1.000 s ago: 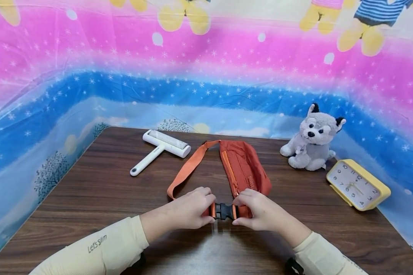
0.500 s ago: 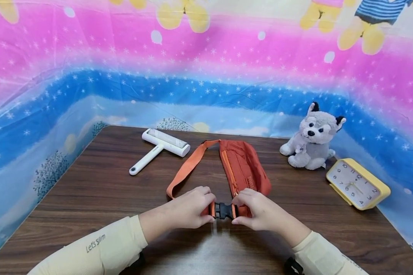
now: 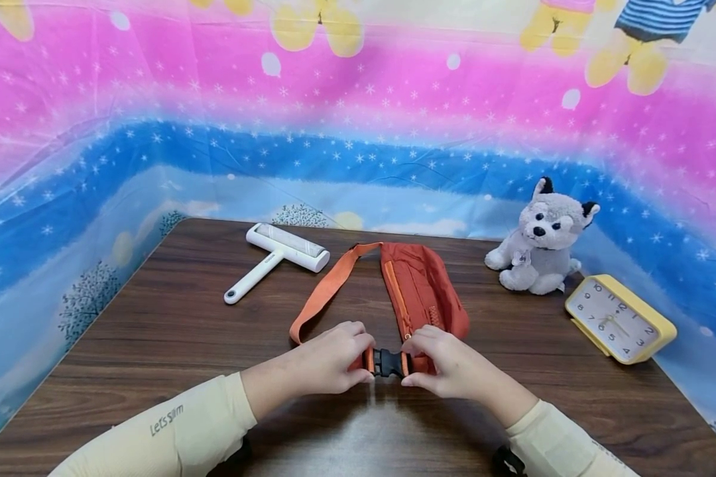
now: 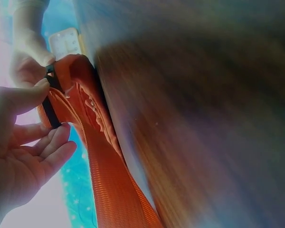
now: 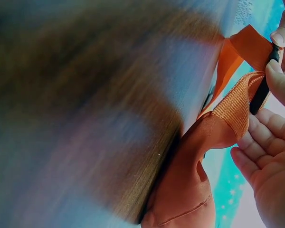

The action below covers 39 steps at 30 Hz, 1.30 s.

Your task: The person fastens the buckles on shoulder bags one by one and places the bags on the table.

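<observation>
A rust-red waist bag (image 3: 426,288) lies on the table with its orange strap (image 3: 322,301) looped out to the left. Between both hands sits the strap's black side-release buckle (image 3: 388,363), its two halves together. My left hand (image 3: 334,358) pinches the buckle's left end between thumb and fingers, as the left wrist view also shows with the buckle (image 4: 52,107). On the other end, my right hand (image 3: 444,361) has the same pinch; in the right wrist view its thumb lies on the black buckle (image 5: 262,92). The buckle is held just above the tabletop.
A white lint roller (image 3: 277,262) lies at the back left. At the back right sits a grey plush husky (image 3: 539,242), with a yellow alarm clock (image 3: 620,321) in front of it. A printed cloth (image 3: 334,152) surrounds the dark wooden table (image 3: 173,318).
Both hands and the buckle have risen very slightly. The grip of each hand looks the same, and the bag has stayed in place.
</observation>
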Available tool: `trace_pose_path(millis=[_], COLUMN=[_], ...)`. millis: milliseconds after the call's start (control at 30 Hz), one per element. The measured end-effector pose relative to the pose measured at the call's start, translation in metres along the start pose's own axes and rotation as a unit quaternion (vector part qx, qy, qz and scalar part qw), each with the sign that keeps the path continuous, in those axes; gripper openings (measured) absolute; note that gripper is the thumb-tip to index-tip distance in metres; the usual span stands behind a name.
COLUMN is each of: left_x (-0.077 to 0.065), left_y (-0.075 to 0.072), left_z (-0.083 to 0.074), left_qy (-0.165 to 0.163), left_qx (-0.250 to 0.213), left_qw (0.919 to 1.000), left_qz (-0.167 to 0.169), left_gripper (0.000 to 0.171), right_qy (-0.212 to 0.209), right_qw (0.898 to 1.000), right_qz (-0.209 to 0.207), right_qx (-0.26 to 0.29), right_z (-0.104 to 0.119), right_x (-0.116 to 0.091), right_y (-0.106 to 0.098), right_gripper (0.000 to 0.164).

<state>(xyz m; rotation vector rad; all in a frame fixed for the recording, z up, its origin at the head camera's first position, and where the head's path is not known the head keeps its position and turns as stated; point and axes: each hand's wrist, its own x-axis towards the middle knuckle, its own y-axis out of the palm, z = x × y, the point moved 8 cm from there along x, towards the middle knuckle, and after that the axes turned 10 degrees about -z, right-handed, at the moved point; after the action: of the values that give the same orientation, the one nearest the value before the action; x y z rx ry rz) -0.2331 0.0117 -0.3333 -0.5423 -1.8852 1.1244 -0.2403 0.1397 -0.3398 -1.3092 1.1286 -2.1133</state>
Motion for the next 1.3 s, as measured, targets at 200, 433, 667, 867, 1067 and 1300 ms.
trace_pose_path(millis=[200,433,667,867,1067,1300], left_x=[0.0007,0.0010,0.0014,0.0017,0.0025,0.0026], left_y=[0.0016,0.0027,0.0038,0.0030,0.0026,0.0028], left_z=[0.0003,-0.0002,-0.0006,-0.0010,-0.0003,0.0001], left_qy=[-0.003,-0.006,-0.009,-0.008,-0.015,-0.014], left_qx=[-0.004,-0.002,-0.002,0.000,0.002,0.003], left_qw=[1.0000,0.9999,0.9998,0.9999,0.9999,0.9999], left_qz=[0.008,0.015,0.016,0.009,0.006,0.003], left_gripper=[0.033,0.034,0.033,0.033,0.035,0.035], right_qy=[0.004,0.004,0.000,0.003,0.003,0.001], right_qw=[1.000,1.000,1.000,1.000,1.000,1.000], right_qz=[0.006,0.012,0.007,0.002,0.001,-0.003], right_qx=[0.007,0.013,0.012,0.009,0.002,0.001], right_z=[0.0003,0.0005,0.0013,0.0009,0.0010,0.0013], right_x=[-0.0003,-0.0016,-0.0023,-0.0020,-0.0015,-0.0013], right_y=[0.0004,0.0020,0.0012,-0.0003,-0.0013,-0.0022], right_gripper=[0.032,0.032,0.033,0.034,0.034,0.034])
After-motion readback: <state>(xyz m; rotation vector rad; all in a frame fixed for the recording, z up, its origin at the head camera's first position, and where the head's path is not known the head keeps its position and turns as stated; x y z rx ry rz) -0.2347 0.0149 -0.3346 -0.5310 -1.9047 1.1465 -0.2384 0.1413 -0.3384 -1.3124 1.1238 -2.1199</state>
